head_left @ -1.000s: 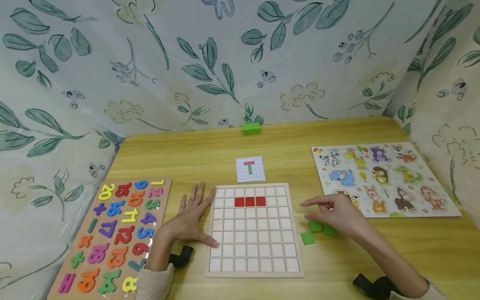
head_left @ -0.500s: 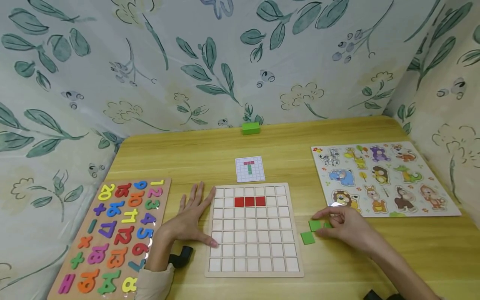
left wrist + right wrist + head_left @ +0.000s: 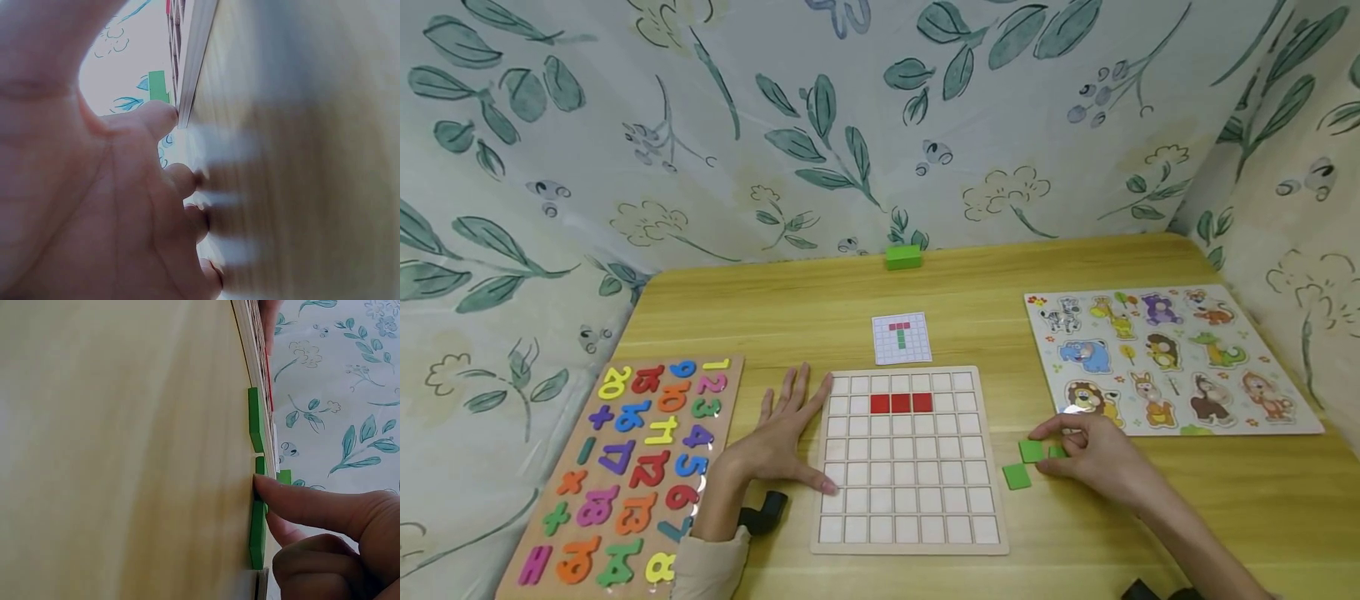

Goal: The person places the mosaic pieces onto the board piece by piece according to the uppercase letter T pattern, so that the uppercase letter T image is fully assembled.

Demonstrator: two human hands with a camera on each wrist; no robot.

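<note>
A wooden grid board (image 3: 910, 546) lies in the middle of the table, with three red square tiles (image 3: 900, 403) side by side in its second row. My left hand (image 3: 775, 442) is spread flat at the board's left edge, thumb over the frame and fingertips down on the table. Right of the board, my right hand (image 3: 1093, 458) has thumb and index finger at opposite edges of a green square tile (image 3: 1032, 452), pinching it. Another green tile (image 3: 1017, 477) lies nearer the board, and a third green tile (image 3: 1057, 452) is partly hidden under the right hand.
A paper card (image 3: 902, 338) with a red and green T pattern lies behind the board. Beyond it stands a green block (image 3: 903, 257) by the wall. A number puzzle (image 3: 733, 392) lies left, an animal puzzle (image 3: 1120, 333) right.
My right hand has come down and toward the green tiles from beside the board, its thumb and index finger closing on one tile. The left hand has stayed in place.
</note>
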